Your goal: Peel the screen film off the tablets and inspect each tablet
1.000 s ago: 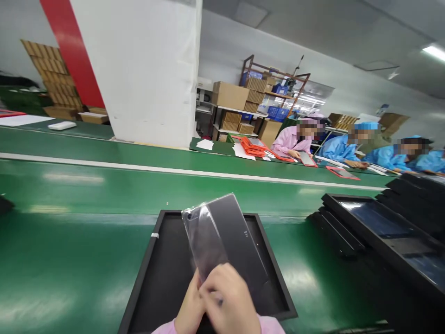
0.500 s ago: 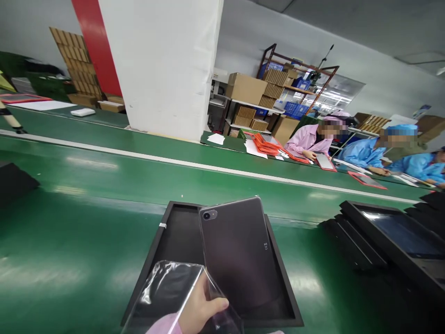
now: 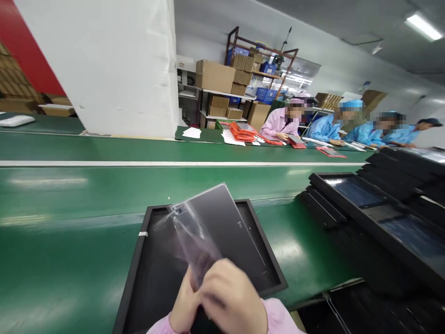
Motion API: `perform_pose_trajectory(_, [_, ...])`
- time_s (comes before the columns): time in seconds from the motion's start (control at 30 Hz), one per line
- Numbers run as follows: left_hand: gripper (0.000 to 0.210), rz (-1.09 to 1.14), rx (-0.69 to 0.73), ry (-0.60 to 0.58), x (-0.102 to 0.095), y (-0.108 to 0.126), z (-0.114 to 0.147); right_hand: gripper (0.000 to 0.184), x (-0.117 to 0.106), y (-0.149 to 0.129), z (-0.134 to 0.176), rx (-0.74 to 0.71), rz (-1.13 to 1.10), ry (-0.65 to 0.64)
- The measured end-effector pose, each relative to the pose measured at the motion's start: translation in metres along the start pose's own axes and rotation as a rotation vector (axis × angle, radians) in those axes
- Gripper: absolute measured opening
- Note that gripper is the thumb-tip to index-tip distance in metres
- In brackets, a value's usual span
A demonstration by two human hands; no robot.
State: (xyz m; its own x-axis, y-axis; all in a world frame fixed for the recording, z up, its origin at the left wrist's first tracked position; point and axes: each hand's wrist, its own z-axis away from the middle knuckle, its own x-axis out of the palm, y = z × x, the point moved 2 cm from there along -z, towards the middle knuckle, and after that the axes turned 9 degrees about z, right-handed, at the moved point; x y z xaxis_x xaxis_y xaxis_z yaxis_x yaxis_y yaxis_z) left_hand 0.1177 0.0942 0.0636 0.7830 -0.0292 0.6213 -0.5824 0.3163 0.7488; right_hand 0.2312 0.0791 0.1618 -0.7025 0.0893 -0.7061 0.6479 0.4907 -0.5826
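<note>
Flat dark-grey tablet lies twelve o'clock from right hand, grip unclear; left hand grips clear plastic film. Green worktop spreads past black tray edge, nine o'clock.

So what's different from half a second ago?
The clear film, then draped low over the left hand, now reaches up across the tablet's left side. The right hand, then out of view, has come in beside the left. The tablet is still over the black tray.
</note>
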Motion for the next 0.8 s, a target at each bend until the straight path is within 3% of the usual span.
perform_pose_trajectory(0.1, [0.061,0.077,-0.010,0.060,0.003,0.002,0.004,0.006,-0.058,0.031,0.000,0.234,0.261,0.528])
perform_pose_trajectory(0.13, [0.062,0.104,-0.018,0.095,0.004,0.002,0.006,0.014,-0.072,0.045,0.004,0.359,0.284,0.647])
perform_pose_trajectory(0.2, [0.064,0.132,-0.039,0.137,0.007,0.002,0.009,0.035,-0.089,0.070,0.015,0.533,0.199,0.741])
perform_pose_trajectory(0.3, [0.067,0.152,-0.048,0.164,0.009,0.002,0.010,0.044,-0.081,0.088,0.032,0.607,-0.106,0.539])
perform_pose_trajectory(0.37, [0.068,0.139,-0.040,0.170,0.007,0.002,0.008,0.049,-0.061,0.085,0.042,0.622,-0.263,0.338])
perform_pose_trajectory(0.43, [0.069,0.086,-0.045,0.150,0.002,0.000,0.004,0.053,-0.041,0.079,0.049,0.667,-0.356,0.250])
perform_pose_trajectory(0.6, [0.071,-0.019,-0.093,0.091,-0.009,-0.001,-0.002,0.048,-0.022,0.076,0.060,0.782,-0.483,0.333])
perform_pose_trajectory(0.8, [0.068,-0.002,-0.040,0.121,-0.009,-0.004,0.002,0.042,-0.026,0.062,0.065,0.723,-0.461,0.498])
